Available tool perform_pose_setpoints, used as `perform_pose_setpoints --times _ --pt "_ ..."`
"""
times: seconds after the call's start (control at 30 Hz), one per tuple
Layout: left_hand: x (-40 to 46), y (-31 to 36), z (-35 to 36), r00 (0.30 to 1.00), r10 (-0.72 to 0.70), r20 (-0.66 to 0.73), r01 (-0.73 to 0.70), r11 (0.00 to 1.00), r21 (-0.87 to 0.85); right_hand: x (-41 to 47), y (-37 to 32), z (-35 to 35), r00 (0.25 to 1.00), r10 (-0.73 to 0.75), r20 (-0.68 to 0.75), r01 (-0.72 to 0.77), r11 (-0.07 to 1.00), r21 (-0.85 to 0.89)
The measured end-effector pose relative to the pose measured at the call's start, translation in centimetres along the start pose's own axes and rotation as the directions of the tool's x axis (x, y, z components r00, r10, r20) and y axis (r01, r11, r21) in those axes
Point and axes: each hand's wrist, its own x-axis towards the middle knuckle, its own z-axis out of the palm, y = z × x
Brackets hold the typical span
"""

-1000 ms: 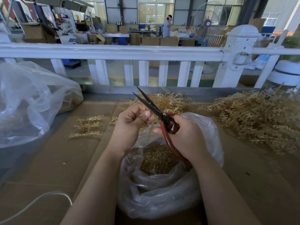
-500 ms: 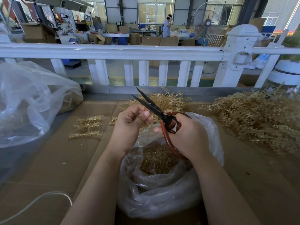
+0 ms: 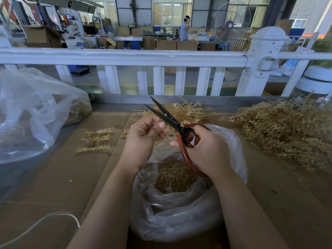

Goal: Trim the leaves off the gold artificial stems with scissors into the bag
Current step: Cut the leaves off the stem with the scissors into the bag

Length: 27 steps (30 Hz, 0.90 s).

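1. The right hand (image 3: 206, 150) grips the scissors (image 3: 172, 123) by their red loop handles, fingers curled round them; the 2 black blades stand apart, pointing up and left.
2. The left hand (image 3: 143, 133) has its fingers curled together, pinching a thin gold stem (image 3: 166, 139) just beside the blades.
3. Both hands hover over the open clear bag (image 3: 179, 212), which sits on the bench (image 3: 53, 177) and holds cut gold leaves (image 3: 174, 175).
4. A big heap of gold stems (image 3: 287, 132) lies to the right; a smaller one (image 3: 186, 110) lies behind the scissors.
5. A few flat trimmed pieces (image 3: 97, 141) lie left of the hands, near another clear bag (image 3: 32, 112).
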Motion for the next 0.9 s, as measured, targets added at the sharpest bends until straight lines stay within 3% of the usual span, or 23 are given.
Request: perform_pose_setpoints --times 0.57,0.77,0.9 --pt "0.04 -0.03 0.06 1.0 -0.013 -0.022 0.013 1.0 -0.024 0.08 0.53 0.52 1.0 0.012 0.004 -0.012 0.999 0.036" --pt "0.09 0.0 -0.12 0.989 -0.107 -0.102 0.086 0.977 -0.194 0.33 -0.15 0.22 0.972 0.205 0.117 -0.234 0.903 0.36" --pt "0.12 0.07 -0.09 0.989 -0.118 -0.084 0.095 0.967 -0.236 0.65 -0.34 0.04 0.95 0.236 0.203 -0.308 0.812 0.495"
